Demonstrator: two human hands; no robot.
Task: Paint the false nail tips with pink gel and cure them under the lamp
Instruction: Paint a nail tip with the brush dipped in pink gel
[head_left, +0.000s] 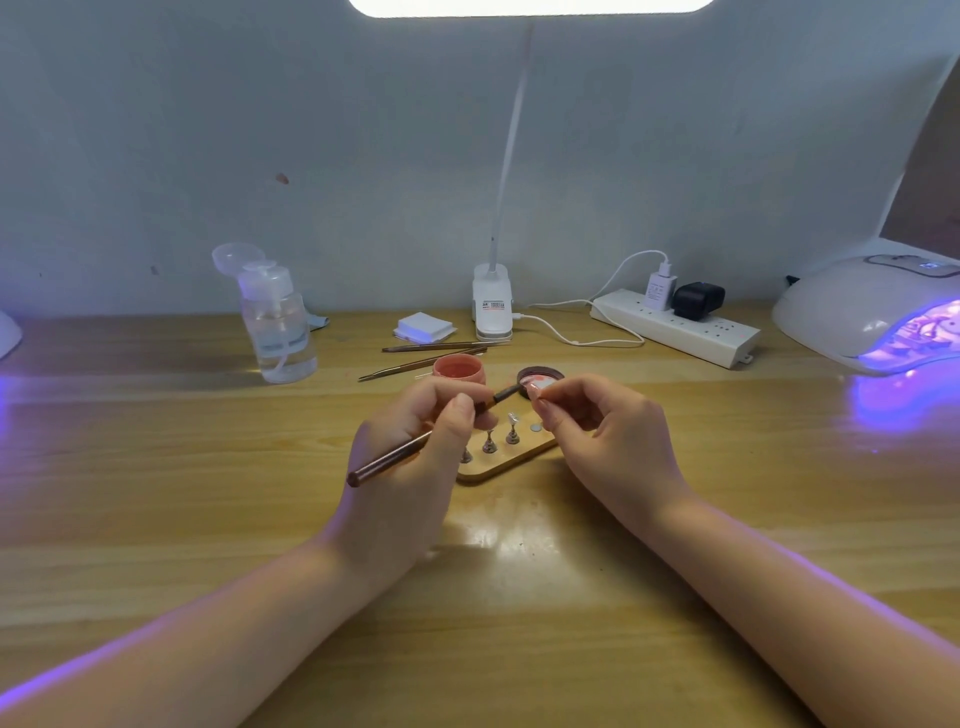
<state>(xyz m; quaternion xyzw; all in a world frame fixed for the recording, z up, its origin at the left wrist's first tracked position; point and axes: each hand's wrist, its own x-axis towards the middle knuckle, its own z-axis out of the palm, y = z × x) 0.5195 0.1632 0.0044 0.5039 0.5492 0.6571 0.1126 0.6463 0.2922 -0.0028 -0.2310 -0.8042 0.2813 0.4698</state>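
Observation:
My left hand (415, 447) grips a thin brown brush (387, 460), its tip reaching toward the nail tip held in my right hand. My right hand (597, 421) pinches a small false nail tip (540, 391) on its stand between thumb and fingers, just above the wooden holder board (511, 462). Several metal stands (512, 431) stay upright on the board, one carrying a clear tip. The open pink gel pot (460, 368) sits behind my left hand, with its lid (537, 375) lying beside it. The curing lamp (878, 317) glows violet at the far right.
A clear pump bottle (275, 322) stands at the back left. Two more thin tools (431, 353), a stack of white wipes (423, 327), a clip desk lamp (492, 301) and a white power strip (675, 327) with plugs line the back of the wooden table.

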